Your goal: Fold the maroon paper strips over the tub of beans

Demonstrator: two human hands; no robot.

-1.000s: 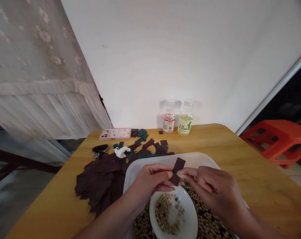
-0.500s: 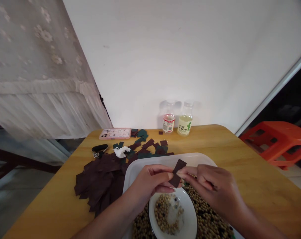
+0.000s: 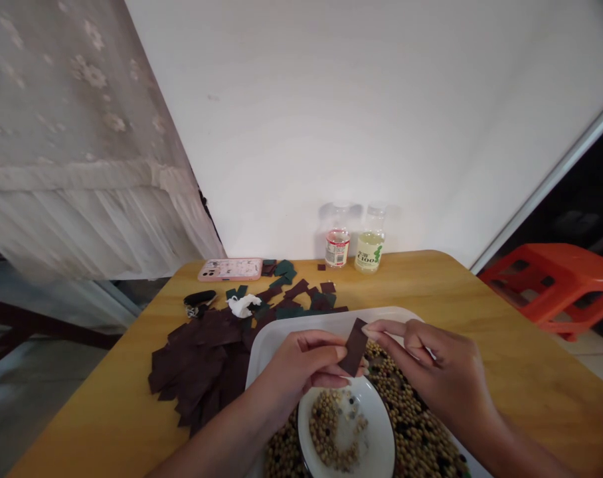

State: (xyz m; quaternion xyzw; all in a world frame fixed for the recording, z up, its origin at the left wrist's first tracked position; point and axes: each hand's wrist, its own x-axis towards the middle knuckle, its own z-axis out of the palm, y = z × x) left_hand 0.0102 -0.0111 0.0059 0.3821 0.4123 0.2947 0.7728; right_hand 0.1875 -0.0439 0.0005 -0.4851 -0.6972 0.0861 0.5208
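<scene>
My left hand (image 3: 314, 357) pinches a small dark brown rectangular piece (image 3: 354, 348), flat and thin like cloth or paper, between thumb and fingers. At its upper right edge, the thumb and forefinger of my right hand (image 3: 426, 348) are pressed together on it. Both hands are above a white enamel bowl (image 3: 388, 425) with a dark rim, which holds tan beads (image 3: 326, 431) and a few dark ones. The bowl stands in a white tray (image 3: 276, 325) filled with more tan and dark beads (image 3: 421, 431).
Left of the tray lies a big heap of brown pieces (image 3: 202, 358); green pieces (image 3: 284, 269) are scattered behind it. A crumpled white tissue (image 3: 243, 305), black keys (image 3: 200, 299), a pink-cased phone (image 3: 230, 269) and two bottles (image 3: 370, 247) sit further back. An orange stool (image 3: 555, 285) stands right.
My right fingers have moved from the middle of the brown piece up and right to its upper edge. The piece now looks flatter and straighter in my left hand.
</scene>
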